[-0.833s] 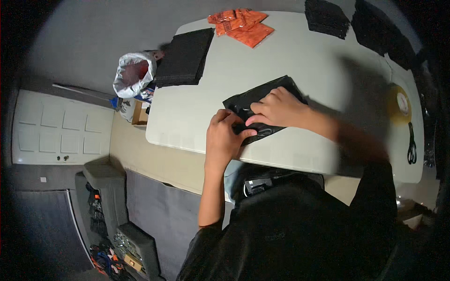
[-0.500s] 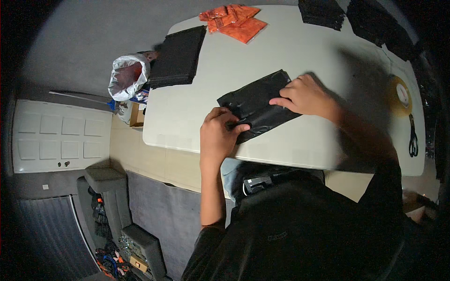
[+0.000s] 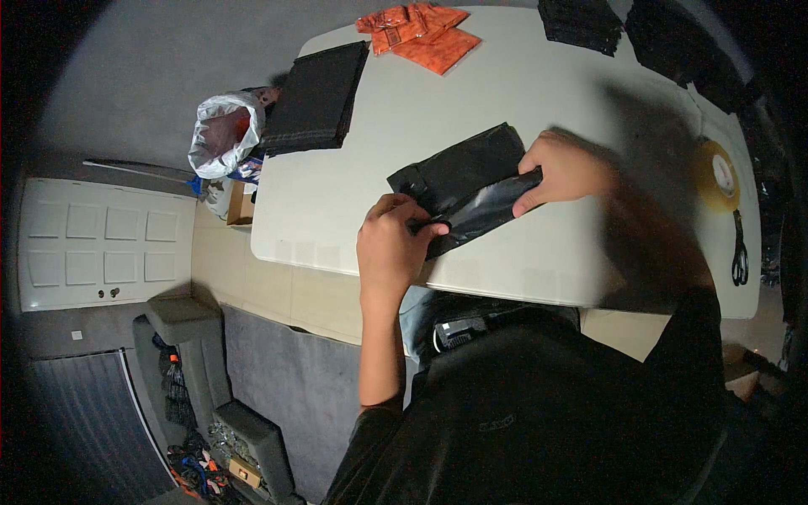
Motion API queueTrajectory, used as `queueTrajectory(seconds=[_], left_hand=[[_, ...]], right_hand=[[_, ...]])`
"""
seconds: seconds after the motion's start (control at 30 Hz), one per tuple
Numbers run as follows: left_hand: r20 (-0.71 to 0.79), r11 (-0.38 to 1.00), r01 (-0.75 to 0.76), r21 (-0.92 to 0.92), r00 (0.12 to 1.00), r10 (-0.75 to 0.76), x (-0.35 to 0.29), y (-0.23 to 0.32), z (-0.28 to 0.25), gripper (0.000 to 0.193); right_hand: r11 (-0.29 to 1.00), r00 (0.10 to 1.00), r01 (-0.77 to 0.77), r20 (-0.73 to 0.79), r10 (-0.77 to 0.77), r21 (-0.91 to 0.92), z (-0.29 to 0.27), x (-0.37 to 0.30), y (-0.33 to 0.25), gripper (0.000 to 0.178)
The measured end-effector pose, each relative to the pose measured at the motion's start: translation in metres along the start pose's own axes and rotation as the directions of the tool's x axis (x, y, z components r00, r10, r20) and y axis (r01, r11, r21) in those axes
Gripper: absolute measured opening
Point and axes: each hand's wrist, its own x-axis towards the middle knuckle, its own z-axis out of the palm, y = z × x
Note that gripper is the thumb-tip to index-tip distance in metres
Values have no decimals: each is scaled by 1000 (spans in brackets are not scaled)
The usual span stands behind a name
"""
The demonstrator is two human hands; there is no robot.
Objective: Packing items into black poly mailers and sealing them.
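- The black plastic packet lies aslant on the white table, close to the near edge, with its right end angled farther from the person than its left.
- Its far part looks matte and its near part glossy; a lengthwise line, a fold or a flap edge, runs between the two.
- The left hand is nearly closed, its thumb and curled fingers pinching the packet's left end near the close corner.
- The right hand holds the packet's right end, thumb on the near side and fingers on the far side, the gap between them narrow and filled by the black plastic.
- Right of that hand, well apart from the packet, a roll of clear yellowish tape rests on the table, with black-handled scissors just beside it on the near side.
- A stack of flat black sheets or bags sits at the table's left edge.
- Orange items in clear packets overlap one another near the far edge.
- Two more dark piles stand toward the far right: a smaller black stack and a larger black pile, whose contents are too dim to tell.
- Just beyond the table's left edge, an open white plastic bag shows something reddish inside; a cardboard box is below it in view.
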Motion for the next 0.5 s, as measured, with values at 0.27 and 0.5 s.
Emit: queueTrajectory(seconds=[0.27,0.5], left_hand=[[31,1000,2,-8,1000,-1,1,-4,2,33],[26,1000,-30,3,999,30,3,-3,1,35]], right_hand=[[728,965,228,-51,-257,647,17,0,9,41],[846,941,-34,301,-152,533,6,4,39,30]])
